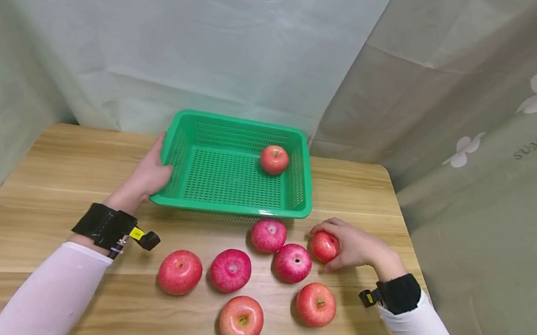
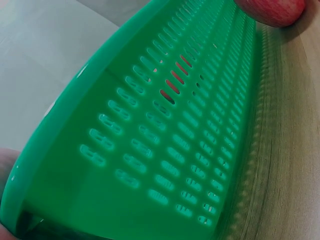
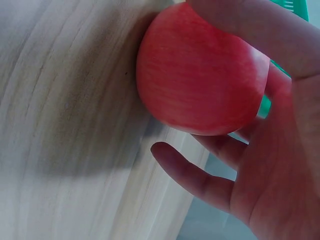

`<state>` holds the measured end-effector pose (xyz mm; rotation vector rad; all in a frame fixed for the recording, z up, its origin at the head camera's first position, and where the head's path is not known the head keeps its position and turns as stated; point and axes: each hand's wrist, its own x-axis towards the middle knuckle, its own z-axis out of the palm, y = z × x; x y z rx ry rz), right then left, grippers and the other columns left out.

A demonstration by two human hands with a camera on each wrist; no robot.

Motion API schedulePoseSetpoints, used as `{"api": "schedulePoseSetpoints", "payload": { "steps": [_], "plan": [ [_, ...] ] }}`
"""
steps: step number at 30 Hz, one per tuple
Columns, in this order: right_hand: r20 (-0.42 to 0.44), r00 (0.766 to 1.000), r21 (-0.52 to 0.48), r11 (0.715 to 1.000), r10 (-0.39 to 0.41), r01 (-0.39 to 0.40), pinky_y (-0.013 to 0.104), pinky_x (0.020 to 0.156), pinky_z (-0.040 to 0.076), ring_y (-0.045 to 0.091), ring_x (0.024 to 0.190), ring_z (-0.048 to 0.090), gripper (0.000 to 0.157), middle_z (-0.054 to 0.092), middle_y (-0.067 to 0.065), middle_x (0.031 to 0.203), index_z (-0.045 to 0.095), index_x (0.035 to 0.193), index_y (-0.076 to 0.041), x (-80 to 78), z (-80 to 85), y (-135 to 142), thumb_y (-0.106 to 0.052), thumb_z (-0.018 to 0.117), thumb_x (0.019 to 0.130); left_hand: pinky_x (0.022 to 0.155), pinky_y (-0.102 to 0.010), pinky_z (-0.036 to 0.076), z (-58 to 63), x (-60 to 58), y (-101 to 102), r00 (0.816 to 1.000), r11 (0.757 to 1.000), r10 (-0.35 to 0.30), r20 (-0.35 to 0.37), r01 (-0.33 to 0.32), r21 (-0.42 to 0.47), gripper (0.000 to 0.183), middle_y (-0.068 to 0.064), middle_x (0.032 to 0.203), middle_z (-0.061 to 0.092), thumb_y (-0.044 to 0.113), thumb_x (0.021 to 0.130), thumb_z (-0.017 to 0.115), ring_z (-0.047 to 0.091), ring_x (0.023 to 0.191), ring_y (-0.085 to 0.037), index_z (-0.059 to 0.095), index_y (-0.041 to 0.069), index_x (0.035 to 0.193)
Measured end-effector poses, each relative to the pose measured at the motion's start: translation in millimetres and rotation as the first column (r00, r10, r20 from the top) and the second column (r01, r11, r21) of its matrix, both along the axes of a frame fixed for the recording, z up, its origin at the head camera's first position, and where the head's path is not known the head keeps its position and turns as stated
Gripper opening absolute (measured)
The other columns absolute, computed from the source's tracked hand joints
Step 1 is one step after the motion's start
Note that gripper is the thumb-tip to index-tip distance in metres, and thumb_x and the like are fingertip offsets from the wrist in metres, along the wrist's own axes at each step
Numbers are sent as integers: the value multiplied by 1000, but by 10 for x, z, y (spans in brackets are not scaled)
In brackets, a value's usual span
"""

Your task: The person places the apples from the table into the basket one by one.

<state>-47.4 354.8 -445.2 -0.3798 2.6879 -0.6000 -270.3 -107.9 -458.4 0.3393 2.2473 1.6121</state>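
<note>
Just right of and below the head frame's centre, a red apple sits between the curled thumb and fingers of the right hand, at its left side. Left of centre, the left hand grips the rim of a green basket; six loose apples lie across the lower middle.
</note>
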Motion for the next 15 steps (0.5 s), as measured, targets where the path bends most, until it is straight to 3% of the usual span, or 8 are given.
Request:
{"api": "schedulePoseSetpoints", "payload": {
  "steps": [15],
  "plan": [
    [-7, 1000, 5, 1000, -5, 5, 47, 98, 55, 24, 120, 59, 76, 60, 2, 135, 67, 138, -19, 7, -24, -6, -24, 100, 70, 77, -49, 62, 10, 1, 2, 1000, 1000, -2, 6, 2, 2, 96, -32, 173, 10, -7, 102, 37, 57, 113, -45, -21, 28, 169]
  ]
}}
